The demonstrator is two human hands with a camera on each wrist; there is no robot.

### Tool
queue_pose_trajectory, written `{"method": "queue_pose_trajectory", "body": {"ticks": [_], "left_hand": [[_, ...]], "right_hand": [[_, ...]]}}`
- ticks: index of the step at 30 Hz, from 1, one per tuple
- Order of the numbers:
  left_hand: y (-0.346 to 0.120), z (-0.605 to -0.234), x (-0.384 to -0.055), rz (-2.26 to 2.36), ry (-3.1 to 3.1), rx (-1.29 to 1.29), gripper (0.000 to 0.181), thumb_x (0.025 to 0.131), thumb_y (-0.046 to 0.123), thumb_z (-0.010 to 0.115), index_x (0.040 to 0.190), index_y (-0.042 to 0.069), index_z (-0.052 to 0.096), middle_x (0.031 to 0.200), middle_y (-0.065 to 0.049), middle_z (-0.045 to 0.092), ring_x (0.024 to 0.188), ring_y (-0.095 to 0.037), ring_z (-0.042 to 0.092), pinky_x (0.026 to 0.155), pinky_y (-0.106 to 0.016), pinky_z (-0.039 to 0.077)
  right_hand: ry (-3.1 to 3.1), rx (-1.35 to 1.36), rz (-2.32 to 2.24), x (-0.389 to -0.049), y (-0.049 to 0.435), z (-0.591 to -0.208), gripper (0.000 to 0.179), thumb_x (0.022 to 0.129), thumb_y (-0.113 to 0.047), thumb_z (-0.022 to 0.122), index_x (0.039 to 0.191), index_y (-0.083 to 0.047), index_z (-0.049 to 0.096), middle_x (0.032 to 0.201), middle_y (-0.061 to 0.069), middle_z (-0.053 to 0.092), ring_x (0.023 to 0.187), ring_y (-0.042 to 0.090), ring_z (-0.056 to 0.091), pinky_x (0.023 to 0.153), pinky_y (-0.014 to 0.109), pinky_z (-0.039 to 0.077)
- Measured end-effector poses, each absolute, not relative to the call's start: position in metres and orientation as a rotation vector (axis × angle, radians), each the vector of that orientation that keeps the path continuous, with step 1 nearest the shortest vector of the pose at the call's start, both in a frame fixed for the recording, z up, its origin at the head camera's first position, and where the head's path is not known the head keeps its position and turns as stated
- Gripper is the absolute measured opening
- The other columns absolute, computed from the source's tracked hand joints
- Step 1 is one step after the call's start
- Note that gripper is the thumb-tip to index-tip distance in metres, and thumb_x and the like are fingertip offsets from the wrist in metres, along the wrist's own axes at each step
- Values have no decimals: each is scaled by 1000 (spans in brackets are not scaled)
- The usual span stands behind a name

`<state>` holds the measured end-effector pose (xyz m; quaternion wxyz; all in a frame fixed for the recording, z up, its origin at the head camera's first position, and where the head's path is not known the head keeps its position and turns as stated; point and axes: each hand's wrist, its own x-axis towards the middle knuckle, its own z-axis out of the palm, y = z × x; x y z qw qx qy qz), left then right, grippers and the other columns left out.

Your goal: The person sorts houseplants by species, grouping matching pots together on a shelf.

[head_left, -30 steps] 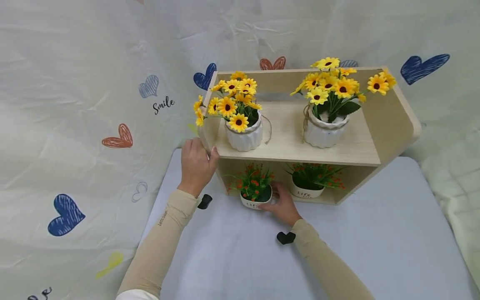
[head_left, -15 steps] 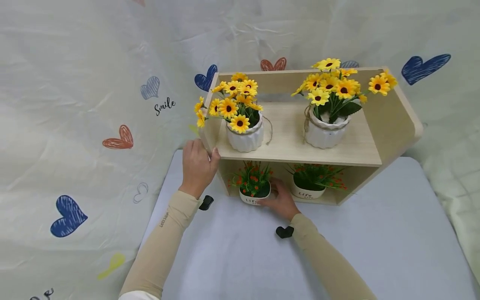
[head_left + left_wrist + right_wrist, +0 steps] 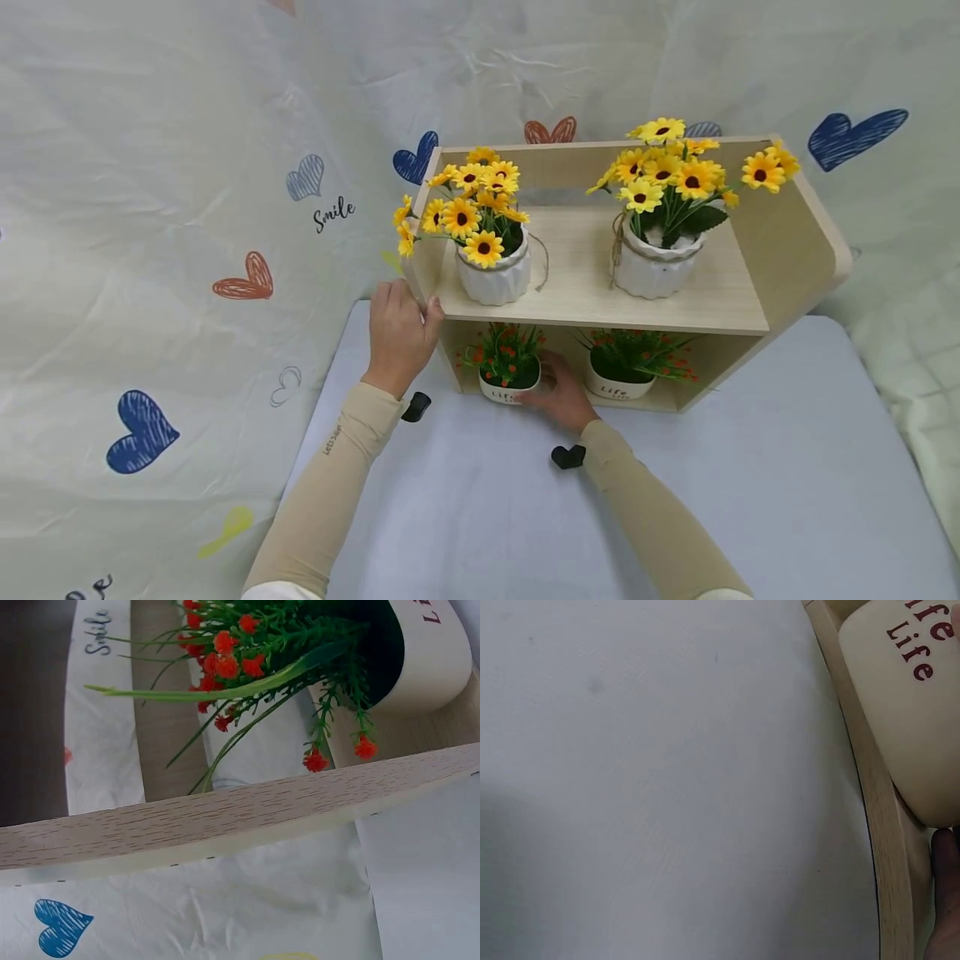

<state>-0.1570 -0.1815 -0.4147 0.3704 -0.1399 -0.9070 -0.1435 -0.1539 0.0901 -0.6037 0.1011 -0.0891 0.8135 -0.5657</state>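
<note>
A light wooden two-tier shelf (image 3: 573, 296) stands on the table. My left hand (image 3: 400, 333) grips the front edge of its left side panel (image 3: 225, 817). In the lower tier, on the left, is a white flowerpot (image 3: 489, 390) with green grass and small red flowers. My right hand (image 3: 562, 393) holds this pot from its right side, thumb at the front near the "Life" lettering. In the right wrist view the pot's white wall (image 3: 907, 712) sits just inside the shelf's front edge, with a fingertip (image 3: 946, 855) against it.
A matching pot (image 3: 618, 387) stands in the lower tier, right of my right hand. On the upper tier are two ribbed white pots, left (image 3: 495, 279) and right (image 3: 652, 267), with yellow sunflowers. A pale table cover (image 3: 480, 517) lies in front; a heart-patterned cloth (image 3: 150, 317) hangs behind.
My right hand has pushed the left red-flowered pot a little deeper into the lower tier, away from the front edge. My left hand keeps its grip on the side panel.
</note>
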Motion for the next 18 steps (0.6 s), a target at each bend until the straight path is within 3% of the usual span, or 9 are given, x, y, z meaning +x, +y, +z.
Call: {"method": "queue_pose_trajectory", "body": {"ticks": [13, 18], "left_hand": [[-182, -413, -156, -385, -2339, -354, 43, 103, 30, 44, 69, 3, 48, 80, -17, 50, 76, -35, 44, 70, -44, 36], [-183, -415, -156, -377, -2342, -350, 42, 102, 30, 44, 70, 4, 48, 80, -16, 49, 75, -33, 43, 70, -43, 35]], "right_hand": [[2374, -256, -1701, -164, 82, -596, 95, 80, -27, 90, 157, -16, 36, 156, 14, 42, 140, 38, 52, 115, 51, 45], [2349, -217, -1664, -168, 82, -594, 98, 81, -33, 89, 159, -21, 32, 157, 13, 41, 140, 39, 52, 115, 51, 46]]}}
